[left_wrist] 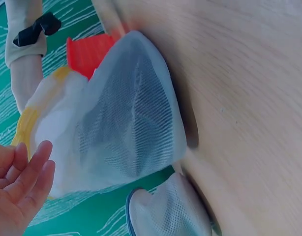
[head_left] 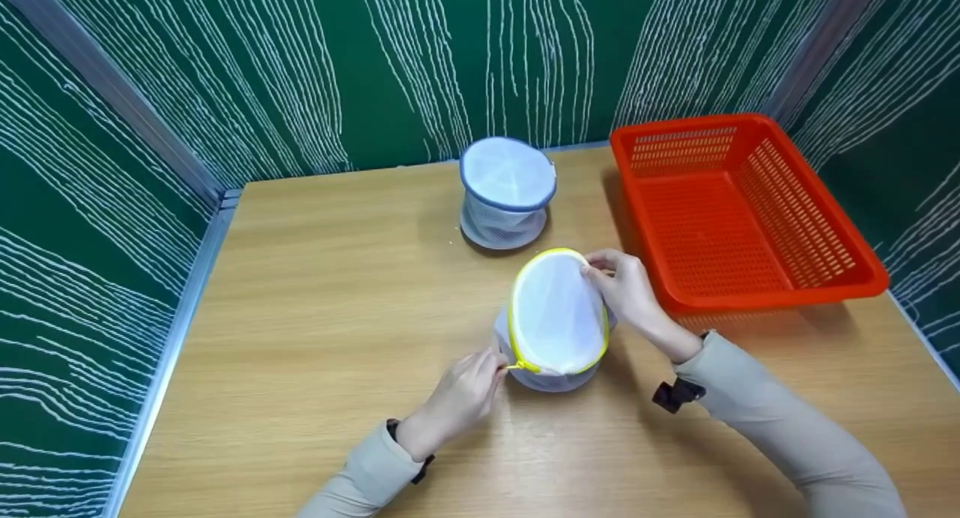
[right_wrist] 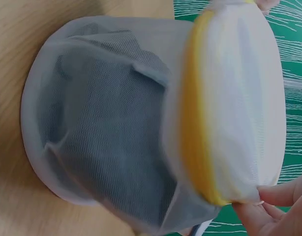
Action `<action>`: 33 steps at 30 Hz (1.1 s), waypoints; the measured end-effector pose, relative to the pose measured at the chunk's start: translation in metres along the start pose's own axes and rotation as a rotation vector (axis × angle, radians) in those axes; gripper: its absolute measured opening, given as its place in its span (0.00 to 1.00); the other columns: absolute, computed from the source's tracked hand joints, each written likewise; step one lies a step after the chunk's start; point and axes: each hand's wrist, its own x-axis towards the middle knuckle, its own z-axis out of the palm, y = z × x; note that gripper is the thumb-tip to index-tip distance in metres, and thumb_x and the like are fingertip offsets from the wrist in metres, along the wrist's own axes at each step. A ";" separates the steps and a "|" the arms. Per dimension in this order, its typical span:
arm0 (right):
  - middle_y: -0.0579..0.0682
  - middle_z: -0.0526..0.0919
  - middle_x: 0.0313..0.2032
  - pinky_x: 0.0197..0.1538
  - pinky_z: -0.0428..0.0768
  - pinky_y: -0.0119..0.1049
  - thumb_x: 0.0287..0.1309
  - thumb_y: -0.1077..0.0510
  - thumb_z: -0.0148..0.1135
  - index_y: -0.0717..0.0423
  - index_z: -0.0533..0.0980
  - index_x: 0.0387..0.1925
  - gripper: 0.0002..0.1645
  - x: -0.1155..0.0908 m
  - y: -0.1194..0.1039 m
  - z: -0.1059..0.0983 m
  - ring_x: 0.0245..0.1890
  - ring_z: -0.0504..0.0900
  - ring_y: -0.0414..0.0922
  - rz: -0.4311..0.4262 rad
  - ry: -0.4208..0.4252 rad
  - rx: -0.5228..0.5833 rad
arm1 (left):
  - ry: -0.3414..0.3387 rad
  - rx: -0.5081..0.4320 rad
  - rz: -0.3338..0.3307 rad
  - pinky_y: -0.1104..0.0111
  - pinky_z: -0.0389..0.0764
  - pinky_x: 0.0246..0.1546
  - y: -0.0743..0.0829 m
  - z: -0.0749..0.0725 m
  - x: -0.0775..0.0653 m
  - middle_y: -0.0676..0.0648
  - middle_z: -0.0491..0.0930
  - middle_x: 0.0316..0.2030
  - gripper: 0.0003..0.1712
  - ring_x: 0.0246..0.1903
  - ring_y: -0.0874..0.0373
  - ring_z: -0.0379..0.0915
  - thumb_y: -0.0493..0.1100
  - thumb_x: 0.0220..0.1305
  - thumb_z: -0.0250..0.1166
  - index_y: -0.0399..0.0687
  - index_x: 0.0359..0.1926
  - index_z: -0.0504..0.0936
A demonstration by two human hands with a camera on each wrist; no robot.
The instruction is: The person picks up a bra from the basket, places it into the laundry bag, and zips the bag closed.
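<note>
A white mesh laundry bag [head_left: 559, 315] with a yellow zipper round its top stands on the table, its lid tilted. My left hand [head_left: 466, 386] pinches the yellow zipper pull [head_left: 517, 366] at the bag's near left edge. On the far right of the rim, my right hand [head_left: 626, 285] pinches the edge between thumb and fingers. Dark folds of cloth show through the mesh side [right_wrist: 111, 123] in the right wrist view. Behind it stands a second mesh bag [head_left: 508, 176] with a blue rim, its lid facing up.
A red plastic basket [head_left: 720, 233] with slotted walls stands at the right, close to my right forearm. Green walls [head_left: 375, 75] with white wavy lines bound the wooden table [head_left: 322, 293] at the back and sides.
</note>
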 end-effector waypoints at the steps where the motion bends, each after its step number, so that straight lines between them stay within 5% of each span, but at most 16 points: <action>1: 0.65 0.79 0.35 0.40 0.78 0.34 0.53 0.67 0.55 0.72 0.75 0.37 0.11 0.000 0.000 0.000 0.37 0.78 0.52 0.025 -0.007 -0.001 | -0.002 0.004 0.002 0.73 0.72 0.27 0.000 0.001 0.000 0.48 0.70 0.26 0.14 0.25 0.60 0.68 0.36 0.67 0.41 0.34 0.32 0.72; 5: 0.64 0.78 0.36 0.34 0.75 0.24 0.55 0.66 0.54 0.72 0.74 0.40 0.13 0.000 0.001 0.000 0.35 0.77 0.48 0.122 -0.038 0.018 | 0.003 0.012 0.009 0.73 0.72 0.26 0.001 0.002 0.000 0.48 0.70 0.26 0.13 0.25 0.60 0.68 0.36 0.67 0.41 0.35 0.31 0.71; 12: 0.55 0.78 0.31 0.31 0.76 0.23 0.56 0.66 0.52 0.75 0.70 0.44 0.16 -0.002 0.001 0.001 0.27 0.74 0.34 0.268 -0.082 0.198 | -0.001 0.011 0.003 0.73 0.74 0.29 0.003 0.000 0.001 0.47 0.72 0.27 0.14 0.27 0.59 0.70 0.36 0.67 0.40 0.35 0.32 0.71; 26: 0.44 0.76 0.25 0.31 0.78 0.27 0.58 0.67 0.49 0.77 0.66 0.48 0.18 -0.004 0.004 0.003 0.23 0.75 0.33 0.363 -0.123 0.318 | 0.026 0.105 0.109 0.75 0.72 0.27 0.005 0.000 0.002 0.48 0.71 0.26 0.13 0.27 0.60 0.69 0.32 0.66 0.40 0.36 0.32 0.72; 29: 0.44 0.77 0.25 0.31 0.78 0.27 0.58 0.67 0.48 0.77 0.65 0.49 0.20 -0.006 0.004 0.001 0.24 0.76 0.34 0.389 -0.139 0.368 | 0.027 0.062 0.056 0.75 0.73 0.28 0.002 0.001 -0.001 0.47 0.72 0.27 0.11 0.27 0.60 0.70 0.32 0.64 0.42 0.36 0.32 0.72; 33: 0.43 0.77 0.25 0.30 0.78 0.26 0.58 0.66 0.49 0.78 0.62 0.52 0.22 -0.008 0.004 -0.002 0.24 0.77 0.34 0.416 -0.166 0.436 | 0.037 -0.087 -0.136 0.76 0.74 0.29 -0.003 -0.001 -0.005 0.46 0.73 0.28 0.04 0.27 0.60 0.71 0.30 0.59 0.51 0.35 0.34 0.71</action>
